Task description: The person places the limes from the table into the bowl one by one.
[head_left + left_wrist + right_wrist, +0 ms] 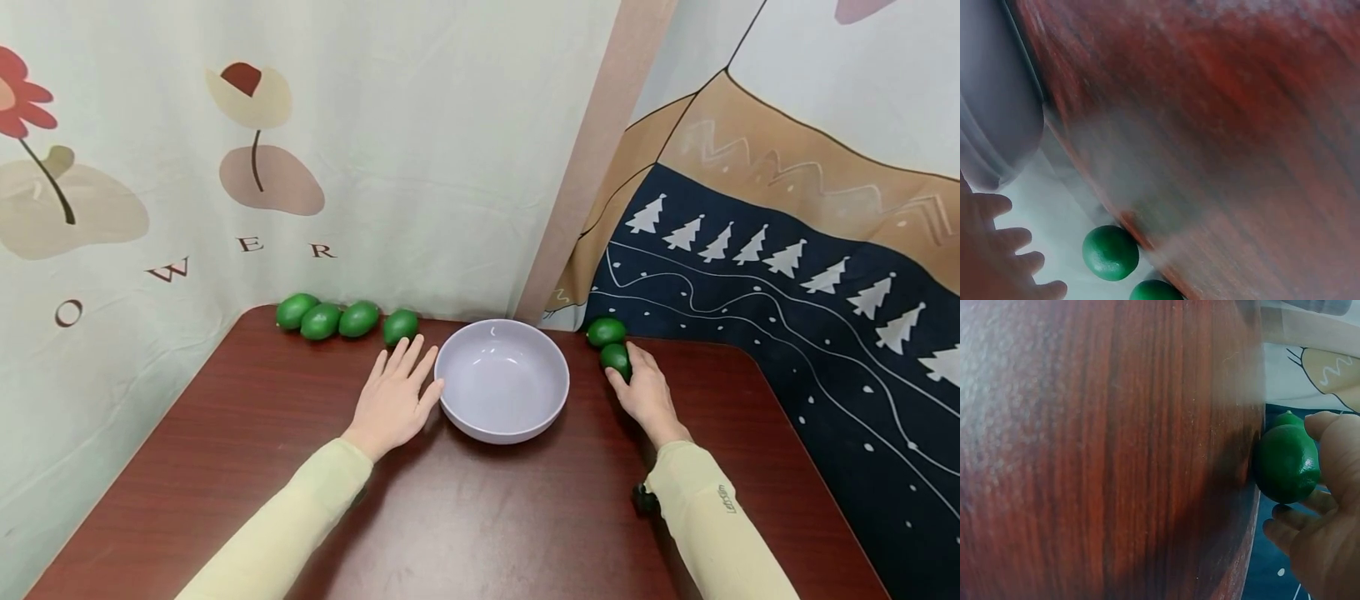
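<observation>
While the left hand (pixel 395 404) spreads its straight fingers beside the bowl (pixel 501 382), thumb tip at the rim, whether touching I cannot tell, the right hand (pixel 648 393) is closed around the near lime (pixel 615 359), thumb on one side and fingers on the other. That lime is at the desk's far edge, right of the bowl, with the back lime (pixel 606 332) just behind it. Left of the bowl, four more limes (pixel 358 319) line the far edge, the rightmost a little apart, near the left fingertips. The bowl stands upright on the desk (pixel 510 517).
</observation>
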The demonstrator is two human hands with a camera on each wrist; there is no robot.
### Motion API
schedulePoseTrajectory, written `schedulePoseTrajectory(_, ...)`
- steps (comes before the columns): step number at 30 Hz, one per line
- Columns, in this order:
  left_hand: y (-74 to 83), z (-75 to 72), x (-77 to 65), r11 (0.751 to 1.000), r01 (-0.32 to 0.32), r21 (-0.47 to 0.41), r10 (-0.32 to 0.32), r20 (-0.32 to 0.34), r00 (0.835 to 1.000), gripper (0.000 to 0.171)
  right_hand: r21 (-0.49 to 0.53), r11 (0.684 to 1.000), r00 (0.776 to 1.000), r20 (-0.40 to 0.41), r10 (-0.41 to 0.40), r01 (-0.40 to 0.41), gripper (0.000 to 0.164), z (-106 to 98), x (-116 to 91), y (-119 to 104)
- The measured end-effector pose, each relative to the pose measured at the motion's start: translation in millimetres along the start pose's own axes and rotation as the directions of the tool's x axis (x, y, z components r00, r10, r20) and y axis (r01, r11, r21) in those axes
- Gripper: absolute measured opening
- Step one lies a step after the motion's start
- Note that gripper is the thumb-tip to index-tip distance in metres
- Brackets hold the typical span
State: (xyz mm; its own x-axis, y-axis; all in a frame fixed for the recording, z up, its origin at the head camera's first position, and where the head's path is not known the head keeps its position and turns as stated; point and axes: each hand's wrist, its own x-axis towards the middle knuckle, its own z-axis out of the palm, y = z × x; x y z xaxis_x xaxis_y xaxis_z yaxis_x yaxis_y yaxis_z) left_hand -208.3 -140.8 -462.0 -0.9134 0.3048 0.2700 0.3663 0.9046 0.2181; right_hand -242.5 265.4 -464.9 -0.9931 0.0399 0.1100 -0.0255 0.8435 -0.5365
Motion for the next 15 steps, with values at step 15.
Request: schedulePoseTrajectory(15,0.7,3.9,-2.2,0.999,0.005,0.04,-0.004,-0.029,1.0,0.061,-0.022,1.0,1.0,-0.003,0.01,-0.01,0.063,4.1,3.6,0.4)
